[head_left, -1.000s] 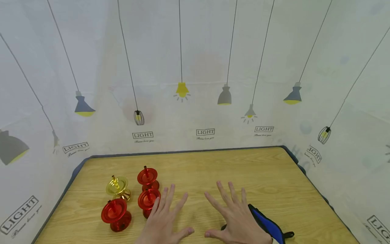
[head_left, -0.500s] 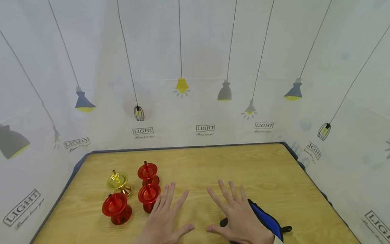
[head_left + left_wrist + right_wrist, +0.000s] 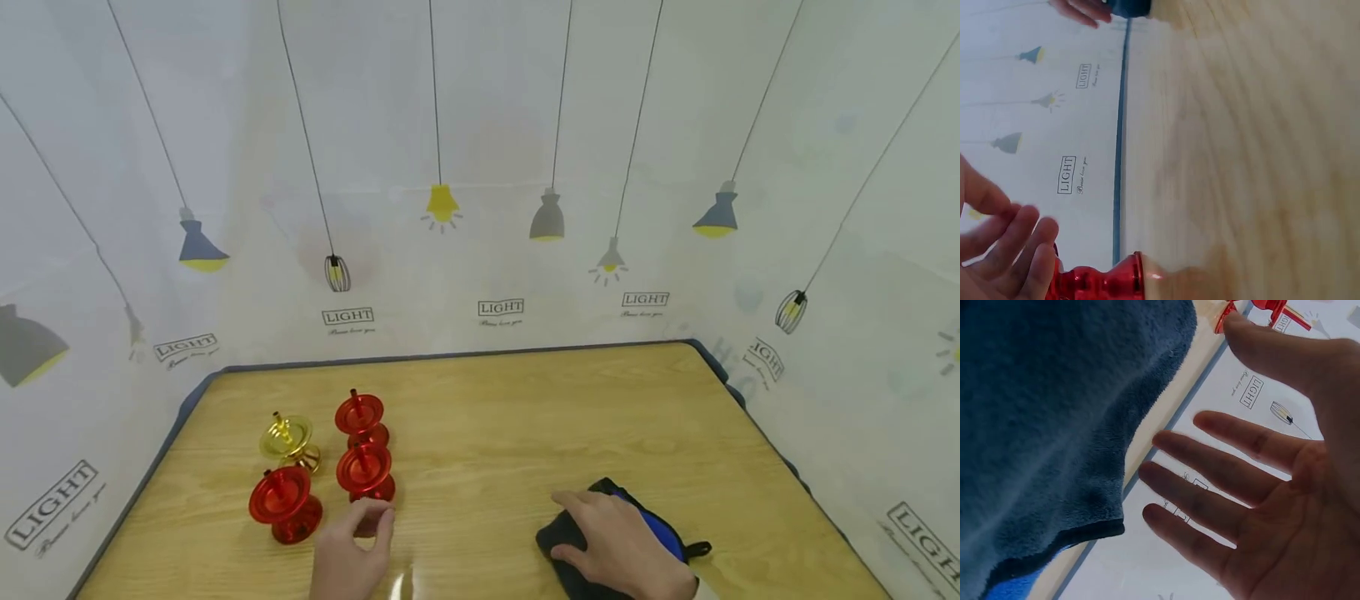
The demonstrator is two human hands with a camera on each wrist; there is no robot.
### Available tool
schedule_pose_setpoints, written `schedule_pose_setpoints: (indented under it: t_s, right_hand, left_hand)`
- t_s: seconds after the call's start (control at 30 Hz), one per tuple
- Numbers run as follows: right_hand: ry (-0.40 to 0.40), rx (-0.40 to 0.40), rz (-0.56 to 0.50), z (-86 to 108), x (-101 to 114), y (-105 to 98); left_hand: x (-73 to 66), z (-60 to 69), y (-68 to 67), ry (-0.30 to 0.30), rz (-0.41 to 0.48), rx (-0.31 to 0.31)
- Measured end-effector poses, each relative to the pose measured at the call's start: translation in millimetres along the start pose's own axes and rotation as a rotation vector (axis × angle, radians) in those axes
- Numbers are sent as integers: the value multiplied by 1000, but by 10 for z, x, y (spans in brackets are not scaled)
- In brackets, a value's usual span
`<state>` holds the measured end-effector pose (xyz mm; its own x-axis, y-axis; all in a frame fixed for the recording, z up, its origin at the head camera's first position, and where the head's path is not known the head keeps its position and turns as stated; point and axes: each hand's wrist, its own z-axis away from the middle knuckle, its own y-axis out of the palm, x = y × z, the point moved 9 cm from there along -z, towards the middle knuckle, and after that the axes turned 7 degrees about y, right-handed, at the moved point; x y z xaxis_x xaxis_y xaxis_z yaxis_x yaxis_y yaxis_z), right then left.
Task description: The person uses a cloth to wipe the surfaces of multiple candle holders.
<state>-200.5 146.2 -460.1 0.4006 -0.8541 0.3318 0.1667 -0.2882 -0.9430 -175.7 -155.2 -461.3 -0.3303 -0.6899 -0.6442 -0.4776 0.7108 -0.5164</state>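
My left hand (image 3: 347, 552), thumb tip meeting the curled fingertips, is beside the nearer red candle holder (image 3: 364, 469); I see nothing pinched. In the left wrist view a red pedestal candle holder (image 3: 1110, 282) is just beyond those fingers. Behind and to the left are another red holder (image 3: 360, 415), a gold one (image 3: 287, 435) and a third red one (image 3: 281, 496), all with a dish and a short upright stem. My right hand (image 3: 621, 543) hovers over a folded dark plush cloth (image 3: 1079, 406) with a blue side and black edging; its fingers (image 3: 1204, 500) are extended, apart from the cloth.
The wooden table (image 3: 525, 408) has a blue-grey edge along its back and sides. White sheeting (image 3: 495, 242) printed with lamps stands round it. A black loop (image 3: 697, 549) sticks out from the cloth's right end.
Both hands were spread flat, side by side. My left hand has moved left and curled its fingers by the red holder; my right hand has shifted right over the cloth.
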Motion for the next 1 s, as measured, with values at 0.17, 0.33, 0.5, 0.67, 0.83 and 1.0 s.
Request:
schedule_pose_setpoints:
  t_s: [0.17, 0.33, 0.5, 0.67, 0.83, 1.0]
  right_hand:
    - [49, 72, 13, -20, -45, 88]
    - [102, 182, 11, -26, -85, 230]
    - [126, 234, -1, -26, -107, 345]
    - [130, 239, -11, -28, -90, 392]
    - [140, 238, -27, -6, -85, 402]
    - [106, 195, 0, 27, -68, 397]
  left_hand:
    - [280, 54, -64, -268, 82, -54]
    - [505, 104, 91, -440, 100, 0]
    - [590, -2, 179, -439, 135, -81]
    - [610, -116, 180, -392, 162, -139]
    - [665, -150, 192, -373, 97, -94]
    - [713, -191, 217, -338, -64, 11]
